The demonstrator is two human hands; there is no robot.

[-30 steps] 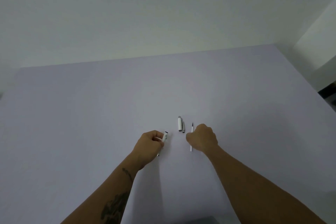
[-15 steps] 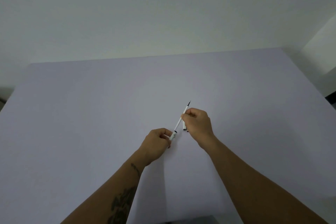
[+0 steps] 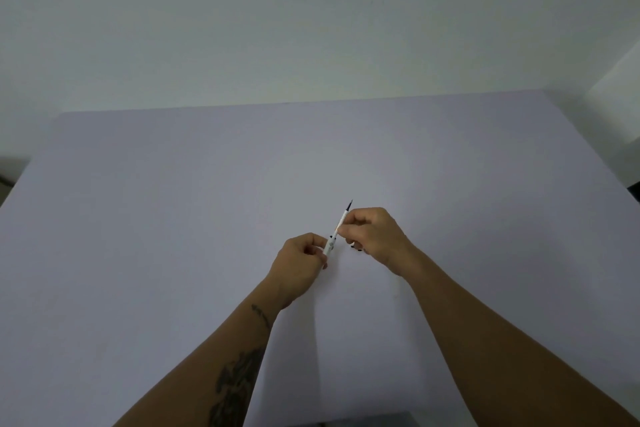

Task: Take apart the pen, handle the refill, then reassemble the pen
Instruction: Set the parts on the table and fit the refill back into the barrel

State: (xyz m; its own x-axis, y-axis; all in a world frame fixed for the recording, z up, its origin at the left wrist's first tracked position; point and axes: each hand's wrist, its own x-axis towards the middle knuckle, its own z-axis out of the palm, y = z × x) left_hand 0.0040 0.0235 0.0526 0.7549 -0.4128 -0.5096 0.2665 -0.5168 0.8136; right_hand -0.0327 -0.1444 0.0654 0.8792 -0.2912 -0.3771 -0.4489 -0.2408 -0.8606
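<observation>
Hands are meeting above the smooth, pale purple worktop (image 3: 173, 218). The left hand (image 3: 299, 262) is pinching the round white barrel (image 3: 330, 245). The right hand (image 3: 375, 234) is gripping the thin refill (image 3: 343, 219), its dark pointy tip sticking up, its lower end at the barrel's mouth.

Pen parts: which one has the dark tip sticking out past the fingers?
The refill, pinched in the right hand, its dark tip pointing up and away. The white barrel sits in the left hand, with no tip showing.
</observation>
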